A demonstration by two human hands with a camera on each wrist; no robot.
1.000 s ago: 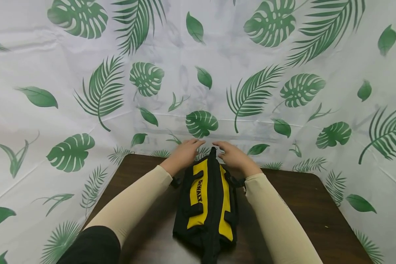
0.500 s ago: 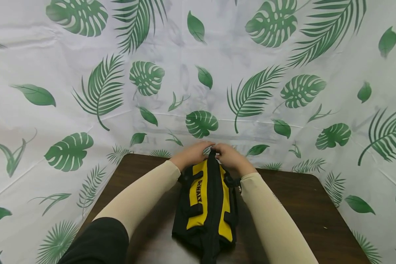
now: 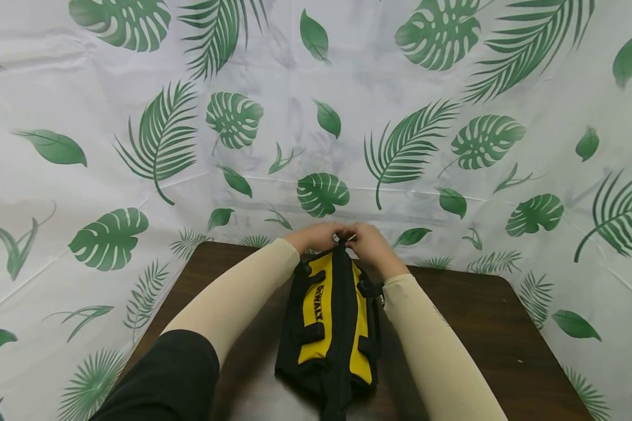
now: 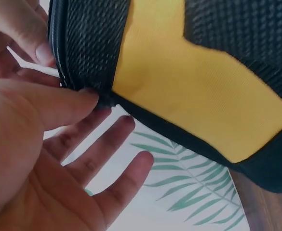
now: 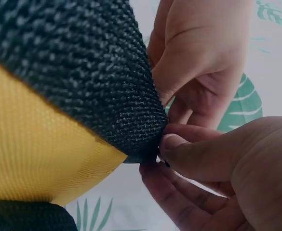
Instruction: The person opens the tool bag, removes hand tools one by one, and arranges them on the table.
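A black and yellow DeWalt tool bag (image 3: 342, 316) lies lengthwise on the table, a zipper strip running along its top. At its far end, my left hand (image 3: 323, 235) pinches the black end of the zipper strip; in the left wrist view its thumb (image 4: 68, 103) presses on that corner while the other fingers spread below. My right hand (image 3: 371, 245) meets it there. In the right wrist view the right thumb (image 5: 198, 154) and forefinger pinch at the bag's black tip, where a tiny dark piece shows; I cannot tell whether it is the zipper pull.
The dark wooden table (image 3: 469, 327) extends on both sides of the bag. Behind it hangs a white cloth (image 3: 274, 193) printed with green leaves, close to the hands. Black straps (image 3: 370, 287) stick out from the bag's sides near the right wrist.
Both hands were apart around the bag's far end; they have come together over its tip and now pinch there. The left forearm has moved right. The bag has stayed in place.
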